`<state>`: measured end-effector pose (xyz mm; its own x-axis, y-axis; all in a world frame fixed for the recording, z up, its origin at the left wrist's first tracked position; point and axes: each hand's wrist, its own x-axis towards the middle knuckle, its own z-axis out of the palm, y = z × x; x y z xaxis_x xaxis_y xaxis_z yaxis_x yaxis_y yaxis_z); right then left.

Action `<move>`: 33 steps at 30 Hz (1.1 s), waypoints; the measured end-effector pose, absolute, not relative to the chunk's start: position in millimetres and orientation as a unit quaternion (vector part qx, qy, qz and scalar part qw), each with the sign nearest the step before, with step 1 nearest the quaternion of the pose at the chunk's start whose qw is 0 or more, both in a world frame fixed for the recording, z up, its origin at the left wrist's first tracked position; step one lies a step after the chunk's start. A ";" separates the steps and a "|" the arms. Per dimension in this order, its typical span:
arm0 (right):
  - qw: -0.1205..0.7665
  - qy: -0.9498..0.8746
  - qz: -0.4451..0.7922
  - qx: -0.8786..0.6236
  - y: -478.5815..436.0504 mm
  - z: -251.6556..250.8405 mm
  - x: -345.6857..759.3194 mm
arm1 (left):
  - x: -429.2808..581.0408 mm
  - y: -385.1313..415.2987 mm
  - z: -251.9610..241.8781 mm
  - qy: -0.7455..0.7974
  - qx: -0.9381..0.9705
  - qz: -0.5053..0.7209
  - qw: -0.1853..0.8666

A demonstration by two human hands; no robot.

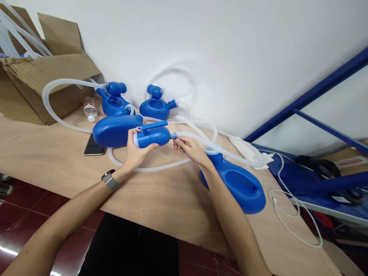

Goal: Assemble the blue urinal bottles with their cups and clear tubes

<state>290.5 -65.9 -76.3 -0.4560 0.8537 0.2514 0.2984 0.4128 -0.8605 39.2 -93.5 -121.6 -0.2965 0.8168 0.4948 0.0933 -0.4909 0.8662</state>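
My left hand (138, 150) grips a blue plastic urinal cup (156, 137) with a bar handle, its white-rimmed end against my palm. From its narrow nozzle a translucent hose (191, 135) runs right. Just below that joint, my right hand (186, 147) has its fingers pinched together; whatever is between them is too small to make out. A blue urinal bottle (244, 186) lies on its side beneath the hose, partly behind my right forearm. Another blue bottle (115, 129) rests left of the cup.
Two more blue bottles, one left (110, 105) and one right (152, 110), stand by the wall with cups and hoses. A cardboard box (37, 92) holds hoses. Around are a water bottle (89, 109), phone (94, 147), white cable (283, 226) and blue metal rack (316, 96).
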 end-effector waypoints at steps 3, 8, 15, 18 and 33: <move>0.344 -0.765 0.391 -0.380 -69.0 -69.3 292.1 | 37.8 -95.9 -118.4 0.441 0.549 0.670 0.235; 0.339 -0.767 0.376 -0.395 -74.2 -63.8 288.7 | 35.5 -96.7 -119.1 0.436 0.582 0.662 0.182; 0.347 -0.747 0.419 -0.383 -67.7 -73.3 284.7 | 33.4 -92.7 -122.9 0.432 0.583 0.667 0.172; 0.333 -0.743 0.419 -0.403 -67.3 -71.0 286.4 | 33.4 -94.6 -119.8 0.443 0.574 0.663 0.187; 0.171 -0.771 0.175 -0.588 -128.4 10.8 456.1 | -22.2 -60.3 -54.4 0.369 0.315 0.865 0.128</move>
